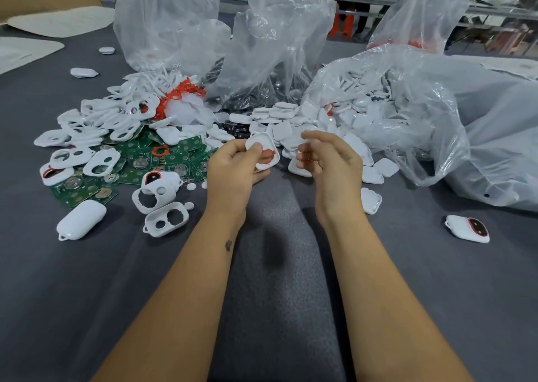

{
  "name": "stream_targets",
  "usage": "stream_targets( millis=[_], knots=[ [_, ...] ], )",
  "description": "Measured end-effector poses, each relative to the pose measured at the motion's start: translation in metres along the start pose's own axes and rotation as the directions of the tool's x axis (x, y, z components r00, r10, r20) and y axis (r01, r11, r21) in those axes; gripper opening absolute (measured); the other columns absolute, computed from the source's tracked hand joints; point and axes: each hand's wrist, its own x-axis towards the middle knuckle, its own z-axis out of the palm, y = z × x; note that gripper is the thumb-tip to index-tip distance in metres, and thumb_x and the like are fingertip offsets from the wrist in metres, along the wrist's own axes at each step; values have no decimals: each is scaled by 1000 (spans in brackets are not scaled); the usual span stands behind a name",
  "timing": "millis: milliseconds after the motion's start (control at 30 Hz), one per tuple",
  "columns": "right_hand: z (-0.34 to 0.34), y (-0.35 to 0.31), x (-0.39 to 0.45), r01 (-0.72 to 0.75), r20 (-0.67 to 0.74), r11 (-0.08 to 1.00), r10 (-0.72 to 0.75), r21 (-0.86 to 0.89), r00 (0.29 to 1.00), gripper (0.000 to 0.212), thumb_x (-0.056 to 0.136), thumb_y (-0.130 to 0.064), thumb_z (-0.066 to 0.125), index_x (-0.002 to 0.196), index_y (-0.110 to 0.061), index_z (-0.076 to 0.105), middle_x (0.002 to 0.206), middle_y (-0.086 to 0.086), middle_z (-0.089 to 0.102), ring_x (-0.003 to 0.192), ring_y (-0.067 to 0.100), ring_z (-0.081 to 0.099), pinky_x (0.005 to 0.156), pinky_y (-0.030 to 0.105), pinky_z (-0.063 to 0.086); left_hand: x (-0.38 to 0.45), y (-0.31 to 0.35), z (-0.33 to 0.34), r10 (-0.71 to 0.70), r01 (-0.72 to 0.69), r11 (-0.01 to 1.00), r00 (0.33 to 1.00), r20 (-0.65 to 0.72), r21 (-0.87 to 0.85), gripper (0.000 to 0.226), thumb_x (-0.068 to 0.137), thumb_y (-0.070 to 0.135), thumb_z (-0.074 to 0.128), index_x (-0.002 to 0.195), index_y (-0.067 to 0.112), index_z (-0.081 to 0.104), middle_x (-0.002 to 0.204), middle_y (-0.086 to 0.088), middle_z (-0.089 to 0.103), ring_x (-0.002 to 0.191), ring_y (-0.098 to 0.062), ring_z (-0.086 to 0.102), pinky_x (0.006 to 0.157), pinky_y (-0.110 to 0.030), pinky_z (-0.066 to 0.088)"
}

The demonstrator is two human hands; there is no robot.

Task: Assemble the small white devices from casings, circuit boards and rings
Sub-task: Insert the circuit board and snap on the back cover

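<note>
My left hand (233, 169) grips a white casing (263, 150) with a red ring seated in it, thumb pressed on its face. Just to the right, my right hand (329, 160) hovers with loosely curled fingers; I cannot tell whether it pinches anything small. Green circuit boards (174, 160) lie in a heap left of my hands. White casing fronts with holes (96, 125) pile up behind them, with loose red rings (180, 93) further back. White square back covers (291, 122) spill from a bag beyond my hands.
Clear plastic bags (279, 38) stand at the back and a large one (436, 119) sprawls to the right. A closed white device (80, 220) lies at the left, another with a red ring (468, 228) at the right. The grey cloth table (276, 265) stretches toward me.
</note>
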Motion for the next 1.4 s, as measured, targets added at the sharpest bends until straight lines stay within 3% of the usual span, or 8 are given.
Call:
stream_targets(
  millis=[100, 300, 467, 633, 800, 967, 1133, 1400],
  knots=[
    [1, -1, 0, 7, 2, 1000, -7, -13, 1000, 15, 85, 0, 61, 78, -10, 70, 66, -2, 64, 61, 12, 59, 65, 26, 52, -1, 0, 1, 16, -16, 999, 1000, -13, 29, 11, 94, 12, 59, 87, 17, 66, 75, 7, 75, 80, -6, 71, 64, -19, 55],
    [0, -1, 0, 62, 42, 995, -59, -75, 997, 29, 82, 12, 63, 93, -14, 62, 63, -6, 62, 57, 7, 59, 68, 27, 53, -3, 3, 1, 38, -38, 999, 999, -30, -1, 14, 94, 9, 57, 85, 16, 64, 71, 6, 74, 75, -6, 70, 60, -19, 53],
    [1, -2, 1, 35, 51, 997, -31, -75, 998, 20, 82, 7, 67, 81, -12, 70, 63, -5, 65, 57, 8, 58, 60, 22, 52, -4, 4, 1, 39, -39, 999, 999, -26, -8, 14, 94, 7, 57, 89, 18, 63, 70, 8, 73, 73, -4, 70, 60, -18, 54],
    [2, -5, -2, -29, 191, 999, 36, -40, 981, 28, 84, 4, 66, 73, -19, 76, 63, -5, 67, 55, 7, 55, 51, 19, 45, -3, 4, 1, -1, 0, 1000, 1000, -25, -31, 14, 91, 3, 59, 83, 15, 61, 67, 6, 71, 66, -7, 68, 61, -22, 56],
    [3, -4, -4, -59, 291, 994, 84, -94, 953, 15, 85, 4, 64, 87, -8, 74, 72, 4, 69, 61, 12, 54, 52, 19, 43, 0, 4, 0, -57, 57, 996, 998, 6, -72, 14, 90, -1, 58, 84, 11, 58, 80, -9, 70, 70, -15, 69, 67, -26, 59],
    [1, -2, -3, -66, 268, 988, 102, -139, 958, 16, 87, 5, 63, 96, -4, 72, 75, 6, 69, 62, 10, 55, 56, 19, 46, 2, 2, -5, -60, 68, 995, 992, 107, -69, 9, 93, 3, 59, 101, 5, 63, 88, -10, 75, 81, -20, 73, 69, -25, 58],
    [1, -2, -3, -64, 251, 985, 103, -160, 962, 20, 88, 6, 61, 92, -11, 72, 71, 0, 71, 63, 8, 59, 59, 17, 49, 1, 4, -8, -67, 79, 995, 984, 168, -62, 16, 92, 2, 59, 97, 14, 67, 88, -5, 76, 83, -18, 74, 67, -22, 57],
    [1, -4, -3, -42, 174, 974, 82, -223, 981, 13, 86, 4, 66, 87, -7, 71, 69, 3, 69, 58, 8, 58, 58, 19, 51, 0, 4, -7, -147, 164, 984, 966, 214, -67, 11, 92, 4, 61, 103, 6, 62, 90, -12, 75, 84, -21, 74, 67, -25, 58]
  ],
)
